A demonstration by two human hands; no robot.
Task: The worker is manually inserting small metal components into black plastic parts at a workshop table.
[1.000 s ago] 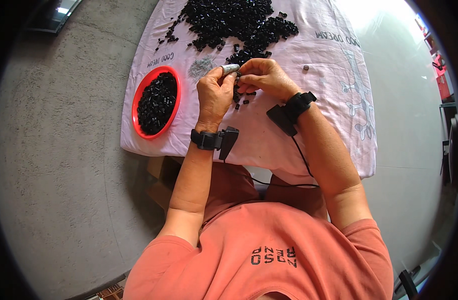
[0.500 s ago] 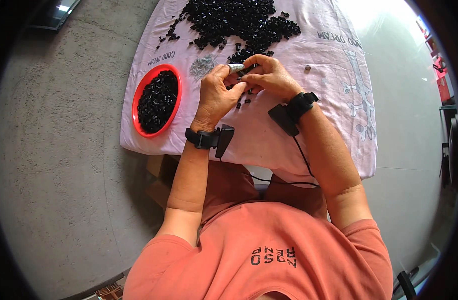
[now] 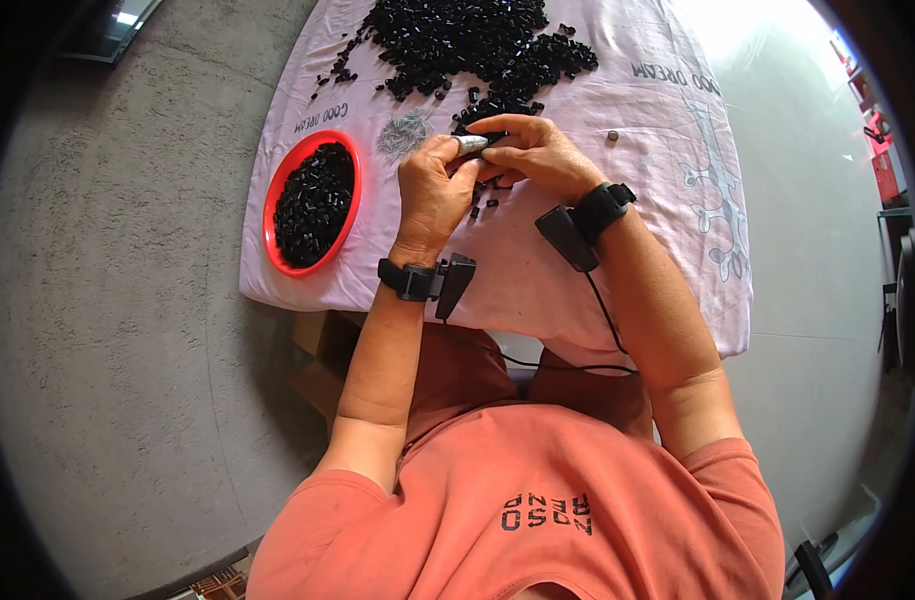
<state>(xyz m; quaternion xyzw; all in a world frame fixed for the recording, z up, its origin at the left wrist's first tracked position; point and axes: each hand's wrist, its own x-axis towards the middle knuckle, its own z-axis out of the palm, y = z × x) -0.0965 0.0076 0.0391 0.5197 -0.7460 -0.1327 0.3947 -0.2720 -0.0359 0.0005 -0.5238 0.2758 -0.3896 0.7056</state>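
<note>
My left hand (image 3: 430,195) and my right hand (image 3: 548,160) meet fingertip to fingertip over the pink cloth. Both are closed in a pinch, and whatever sits between the fingertips is too small and too covered to make out. A silvery wrap (image 3: 472,144) covers a finger of my left hand. Just beyond the hands a big heap of small black pieces (image 3: 458,45) spreads over the cloth, and a few loose black pieces (image 3: 493,203) lie below my fingers. A little pile of thin silvery pins (image 3: 405,132) is beside my left hand.
At the left, a red bowl (image 3: 270,225) holds many black pieces. One small brownish piece (image 3: 613,136) lies alone right of my right hand. The pink printed cloth (image 3: 668,250) covers the table. Black straps with boxes sit on both wrists, and a cable (image 3: 606,310) hangs from the right one.
My left hand and wrist have shifted slightly to the right, and its fingertips press closer to those of my right hand. The bowl and heap look the same.
</note>
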